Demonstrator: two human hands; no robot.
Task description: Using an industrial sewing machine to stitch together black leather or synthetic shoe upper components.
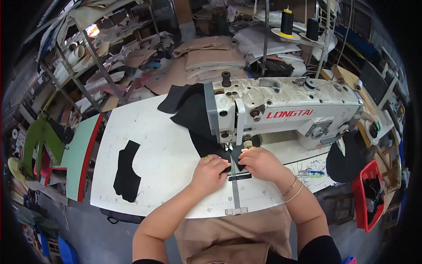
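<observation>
Black fabric [203, 115] lies on the white sewing table and runs under the needle area of a white sewing machine [285, 110]. Close in front of the presser foot [228, 147], my left hand [212, 173] has its fingers bent together on the near left edge of the cloth. My right hand [260, 162] pinches the cloth's right side just below the machine head, its thumb and fingertips partly hidden. A narrow gap between the hands shows the metal plate. Apart from them, a loose black cut piece [127, 171] rests flat at the table's left.
Blue-handled thread snips [311, 174] lie right of my forearm, beside a dark round pad [342, 160]. A red basket [368, 196] with dark scraps stands at the right. Thread cones [287, 24] rise behind the machine; a green-topped table [81, 154] is left.
</observation>
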